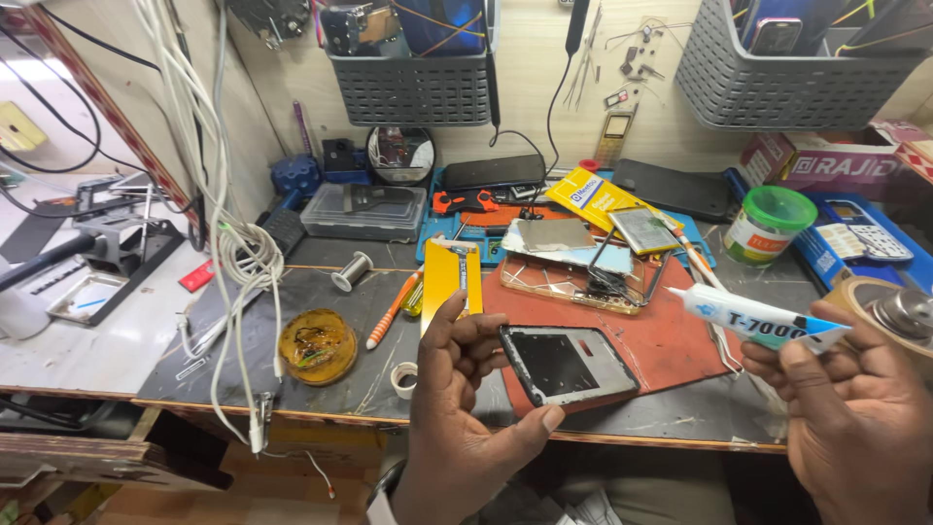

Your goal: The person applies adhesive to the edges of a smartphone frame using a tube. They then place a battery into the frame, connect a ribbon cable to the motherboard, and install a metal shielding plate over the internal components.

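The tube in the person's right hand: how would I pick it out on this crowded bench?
Find the red mat on the dark workbench, then look right. The right hand holds a slim white glue tube, nozzle pointing left. Unlike the round green-lidded tub behind, it is long and off the bench.

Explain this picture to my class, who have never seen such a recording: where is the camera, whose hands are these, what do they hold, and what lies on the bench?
The one picture comes from a camera worn on a person's head, looking down. The left hand holds a phone frame; the right hand holds a white glue tube. On the workbench lie a red mat, an orange screwdriver, a round amber tin, a green-lidded jar and phone parts. Grey baskets hang on the wall.
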